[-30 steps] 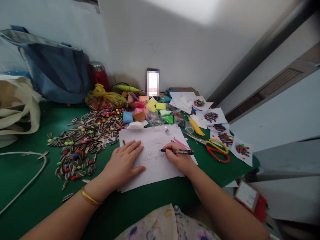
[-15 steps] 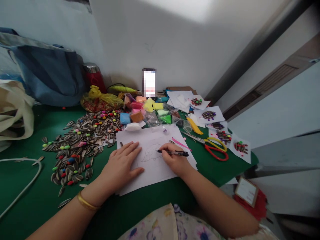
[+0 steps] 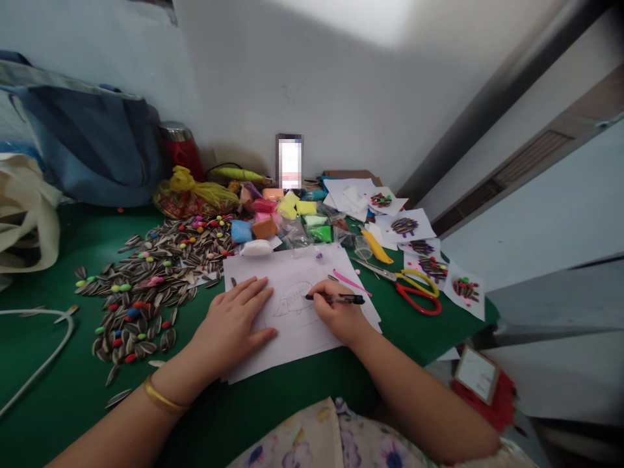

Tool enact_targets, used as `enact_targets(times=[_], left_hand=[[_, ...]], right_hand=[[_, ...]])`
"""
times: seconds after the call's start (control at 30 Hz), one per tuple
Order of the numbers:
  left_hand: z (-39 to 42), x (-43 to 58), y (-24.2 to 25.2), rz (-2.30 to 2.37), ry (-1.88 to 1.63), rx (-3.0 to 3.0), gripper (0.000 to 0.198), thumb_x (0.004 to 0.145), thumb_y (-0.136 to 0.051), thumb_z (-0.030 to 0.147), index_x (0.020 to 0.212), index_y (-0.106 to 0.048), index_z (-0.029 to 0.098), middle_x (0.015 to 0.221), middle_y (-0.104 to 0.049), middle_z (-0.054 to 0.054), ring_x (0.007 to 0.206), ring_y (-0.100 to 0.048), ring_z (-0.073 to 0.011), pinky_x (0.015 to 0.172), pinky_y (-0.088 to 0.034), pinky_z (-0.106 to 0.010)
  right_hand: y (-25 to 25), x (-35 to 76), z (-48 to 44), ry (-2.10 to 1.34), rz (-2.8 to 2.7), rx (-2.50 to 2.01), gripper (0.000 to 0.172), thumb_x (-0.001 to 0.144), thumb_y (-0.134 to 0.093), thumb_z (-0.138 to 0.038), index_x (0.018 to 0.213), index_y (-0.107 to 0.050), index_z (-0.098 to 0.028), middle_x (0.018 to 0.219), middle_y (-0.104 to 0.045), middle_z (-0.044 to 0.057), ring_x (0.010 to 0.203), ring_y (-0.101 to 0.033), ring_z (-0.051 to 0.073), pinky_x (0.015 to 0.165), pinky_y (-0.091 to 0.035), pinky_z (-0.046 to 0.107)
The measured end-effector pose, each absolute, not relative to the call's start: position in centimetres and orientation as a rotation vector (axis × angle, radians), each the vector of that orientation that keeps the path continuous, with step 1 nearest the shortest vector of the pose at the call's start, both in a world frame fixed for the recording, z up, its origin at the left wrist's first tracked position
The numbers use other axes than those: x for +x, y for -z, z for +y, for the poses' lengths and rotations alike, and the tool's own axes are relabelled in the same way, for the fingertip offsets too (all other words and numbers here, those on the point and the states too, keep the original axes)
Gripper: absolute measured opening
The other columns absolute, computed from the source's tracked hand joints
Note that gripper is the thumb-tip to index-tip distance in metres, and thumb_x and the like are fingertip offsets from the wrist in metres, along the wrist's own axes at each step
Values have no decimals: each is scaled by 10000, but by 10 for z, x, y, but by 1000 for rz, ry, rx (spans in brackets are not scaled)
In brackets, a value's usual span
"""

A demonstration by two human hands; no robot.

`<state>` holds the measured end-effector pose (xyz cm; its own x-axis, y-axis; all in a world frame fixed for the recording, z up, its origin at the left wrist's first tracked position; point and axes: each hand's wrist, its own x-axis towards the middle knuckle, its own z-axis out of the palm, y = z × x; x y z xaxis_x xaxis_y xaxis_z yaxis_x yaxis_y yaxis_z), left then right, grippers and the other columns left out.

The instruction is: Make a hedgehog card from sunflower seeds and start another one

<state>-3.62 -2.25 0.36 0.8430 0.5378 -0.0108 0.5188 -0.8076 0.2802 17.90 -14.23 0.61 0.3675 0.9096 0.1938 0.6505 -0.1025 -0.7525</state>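
- The thing in hand, a faint line drawing of a long-snouted, round-backed animal (image 3: pixel 291 302), lies at the centre of the frame on white paper sheets (image 3: pixel 283 354), on the green tabletop (image 3: pixel 97 227).
- The snout, curved back and several inner marks stand on the page, so the drawing looks well along; how much is left cannot be told, since the right hand (image 3: pixel 338 312) hides part of its right end.
- The right fingers are clamped on a slim black pen (image 3: pixel 346 299), its tip at the inner marks; whether it touches the paper is too small to tell.
- The left hand (image 3: pixel 236 315) lies flat on the sheets, holding nothing, its thumb spread away from the other fingers.
- Counted: one drawing, one pen, one pair of scissors with red and yellow handles (image 3: pixel 397 278), one yellow-handled tool (image 3: pixel 376 247) and one curved pink strip (image 3: pixel 351 283); at least two sheets lie stacked.
- Five white cards bearing striped seeds (image 3: pixel 467 288) run down the right of the frame.
- Loose striped seeds (image 3: pixel 160 273), at centre left, are too many to count.
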Motion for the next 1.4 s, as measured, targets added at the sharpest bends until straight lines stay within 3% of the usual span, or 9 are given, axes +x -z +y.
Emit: enact_targets(times=[1.4], left_hand=[[-23,-35,-5,822,-27,2763,696,818,-605,504,1453,-432,279,1579,-311,-14,1443,-283,-305,1108,-284,-517]], right_hand=[[-2,185,-142,-350,-1260,-1907,167,809,-500,-205,825,-665,-213,786,-665,18,756,-604,195,685,-452,315]])
